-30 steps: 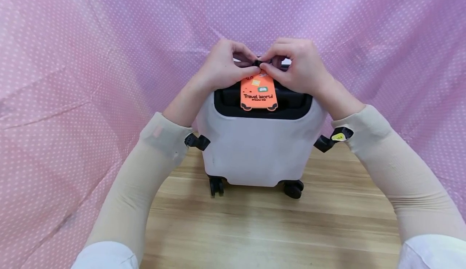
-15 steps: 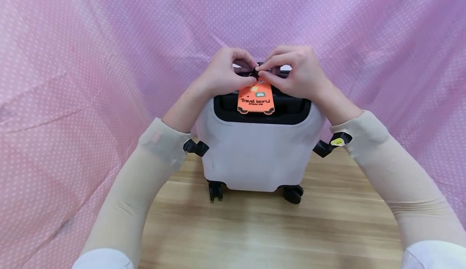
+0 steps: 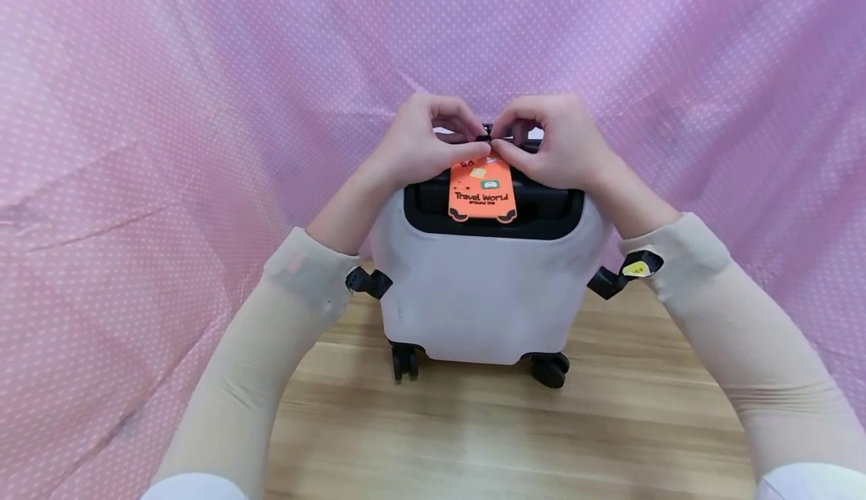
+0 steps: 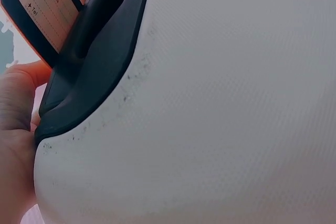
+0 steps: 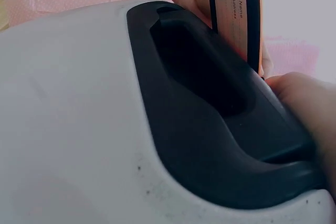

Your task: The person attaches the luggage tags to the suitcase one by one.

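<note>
An orange luggage tag (image 3: 482, 193) printed "Travel World" hangs over the black handle recess of a pale suitcase (image 3: 483, 297), which stands upright. At the tag's top, my left hand (image 3: 419, 143) pinches its small black strap between thumb and fingers. From the other side, my right hand (image 3: 567, 143) pinches the strap too, the fingertips of both hands nearly meeting. How the strap is fastened is hidden by the fingers. Both wrist views show the tag's other face, a black frame around a card (image 4: 50, 11) with Name and Address lines.
The suitcase's black wheels (image 3: 549, 370) rest on a light wood-grain surface (image 3: 487, 432). Behind and at both sides hangs a pink dotted cloth (image 3: 304, 49). Black wrist cameras (image 3: 368, 282) sit close to the suitcase's sides.
Hands, tag and suitcase appear lower in the head view. Half a second ago the right fingertips overlapped the left ones and the tag lay further left; now the fingertips face each other.
</note>
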A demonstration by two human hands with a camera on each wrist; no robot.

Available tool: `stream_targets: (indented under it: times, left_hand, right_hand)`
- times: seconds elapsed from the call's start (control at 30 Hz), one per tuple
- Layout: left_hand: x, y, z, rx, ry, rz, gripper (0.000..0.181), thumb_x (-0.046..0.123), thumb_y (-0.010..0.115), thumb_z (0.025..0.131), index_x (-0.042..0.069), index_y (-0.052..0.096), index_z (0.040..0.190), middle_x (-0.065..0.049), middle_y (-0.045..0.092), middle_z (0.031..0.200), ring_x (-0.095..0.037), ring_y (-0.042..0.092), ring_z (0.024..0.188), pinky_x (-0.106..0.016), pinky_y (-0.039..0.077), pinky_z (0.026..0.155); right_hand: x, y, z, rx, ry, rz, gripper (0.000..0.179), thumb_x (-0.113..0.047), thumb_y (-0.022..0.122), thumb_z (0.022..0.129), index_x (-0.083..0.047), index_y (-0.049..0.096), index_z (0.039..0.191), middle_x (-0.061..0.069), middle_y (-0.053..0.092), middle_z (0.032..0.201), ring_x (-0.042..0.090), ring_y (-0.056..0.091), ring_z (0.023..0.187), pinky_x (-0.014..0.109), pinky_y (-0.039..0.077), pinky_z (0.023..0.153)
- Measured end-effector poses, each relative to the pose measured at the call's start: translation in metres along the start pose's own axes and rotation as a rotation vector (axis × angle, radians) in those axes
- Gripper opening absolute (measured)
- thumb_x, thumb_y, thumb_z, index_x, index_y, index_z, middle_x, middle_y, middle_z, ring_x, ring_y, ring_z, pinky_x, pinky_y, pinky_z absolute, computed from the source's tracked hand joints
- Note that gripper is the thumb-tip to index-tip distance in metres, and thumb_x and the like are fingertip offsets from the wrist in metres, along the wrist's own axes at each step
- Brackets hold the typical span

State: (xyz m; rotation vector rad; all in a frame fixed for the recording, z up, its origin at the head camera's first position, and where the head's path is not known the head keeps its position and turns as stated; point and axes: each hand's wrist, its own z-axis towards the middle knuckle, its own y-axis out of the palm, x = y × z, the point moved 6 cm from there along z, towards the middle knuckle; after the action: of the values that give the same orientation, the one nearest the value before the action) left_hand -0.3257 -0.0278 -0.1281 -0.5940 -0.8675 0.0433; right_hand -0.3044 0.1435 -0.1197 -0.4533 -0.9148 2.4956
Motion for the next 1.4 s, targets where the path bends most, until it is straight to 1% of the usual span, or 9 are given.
stream_targets:
  times: [0.13,0.27,0.53,0.63,0.73,0.87,1.03,1.1,1.4]
  left_hand:
    - [0.0,0.0006,-0.001,0.003,0.002,-0.008,0.014,0.01,0.088,0.086,0.003,0.081,0.097,-0.007,0.079,0.096,-0.015,0.074,0.094,-0.028,0.063,0.095]
    - [0.0005,-0.0004,-0.0008,0.017,-0.003,0.001,0.014,0.01,0.089,0.085,0.004,0.083,0.096,-0.007,0.079,0.098,-0.015,0.076,0.093,-0.028,0.063,0.093]
    - [0.001,-0.0031,-0.0005,0.048,-0.024,0.034,0.014,0.012,0.091,0.083,0.006,0.085,0.094,-0.007,0.08,0.097,-0.014,0.076,0.089,-0.026,0.063,0.086]
    - [0.0016,-0.0036,-0.0012,0.064,-0.013,0.033,0.013,0.013,0.091,0.082,0.006,0.085,0.091,-0.007,0.081,0.092,-0.014,0.076,0.082,-0.025,0.063,0.078]
    - [0.002,-0.0038,-0.0016,0.073,0.005,0.033,0.011,0.012,0.091,0.083,0.005,0.085,0.089,-0.008,0.081,0.088,-0.014,0.076,0.077,-0.025,0.063,0.075]
    - [0.0014,-0.0032,-0.0011,0.071,0.011,0.041,0.011,0.013,0.09,0.084,0.005,0.085,0.09,-0.007,0.081,0.09,-0.013,0.076,0.08,-0.024,0.064,0.08]
    - [0.0008,-0.0015,0.0005,0.056,0.024,0.039,0.013,0.01,0.087,0.084,0.003,0.084,0.095,-0.009,0.08,0.094,-0.014,0.076,0.088,-0.027,0.065,0.091]
    - [0.001,-0.0014,0.0005,0.052,0.033,0.04,0.012,0.008,0.085,0.085,0.003,0.084,0.096,-0.01,0.08,0.094,-0.015,0.076,0.089,-0.028,0.064,0.093]
    - [0.0008,-0.0016,-0.0002,0.043,0.034,0.044,0.012,0.009,0.085,0.087,0.003,0.083,0.097,-0.01,0.08,0.096,-0.015,0.078,0.089,-0.029,0.065,0.089]
  right_hand:
    - [0.0001,0.0008,-0.0007,-0.012,-0.006,0.047,0.003,-0.003,0.078,0.091,-0.004,0.077,0.093,0.004,0.065,0.074,0.007,0.053,0.067,0.017,0.044,0.069]
    - [0.0007,0.0007,0.0007,-0.013,-0.035,0.077,0.005,0.002,0.078,0.089,-0.003,0.076,0.091,0.004,0.063,0.073,0.008,0.052,0.067,0.021,0.044,0.067]
    - [-0.0008,-0.0007,0.0025,-0.011,-0.096,0.053,0.006,0.001,0.079,0.088,-0.002,0.075,0.091,0.008,0.062,0.074,0.008,0.052,0.069,0.017,0.043,0.067]
    - [-0.0025,-0.0001,0.0024,-0.018,-0.123,0.037,0.006,0.0,0.079,0.089,-0.003,0.075,0.091,0.009,0.063,0.075,0.007,0.053,0.071,0.015,0.043,0.068]
    - [-0.0038,0.0005,0.0021,-0.025,-0.145,0.027,0.006,0.0,0.079,0.089,-0.004,0.074,0.09,0.01,0.063,0.075,0.007,0.053,0.071,0.015,0.044,0.069]
    - [-0.0029,0.001,0.0013,-0.026,-0.133,0.035,0.007,0.0,0.079,0.088,-0.004,0.074,0.091,0.01,0.063,0.075,0.007,0.053,0.07,0.017,0.044,0.067]
    - [-0.0007,0.0014,0.0007,-0.026,-0.089,0.044,0.005,0.0,0.077,0.09,-0.002,0.074,0.093,0.008,0.063,0.075,0.009,0.052,0.069,0.022,0.044,0.065]
    - [0.0001,0.0016,0.0005,-0.026,-0.075,0.042,0.005,0.0,0.076,0.09,-0.002,0.074,0.094,0.007,0.063,0.075,0.01,0.052,0.069,0.021,0.043,0.065]
    - [0.0022,0.0016,0.0,-0.036,-0.067,0.045,0.004,-0.001,0.076,0.093,-0.001,0.073,0.096,0.007,0.064,0.077,0.011,0.052,0.07,0.018,0.043,0.067]
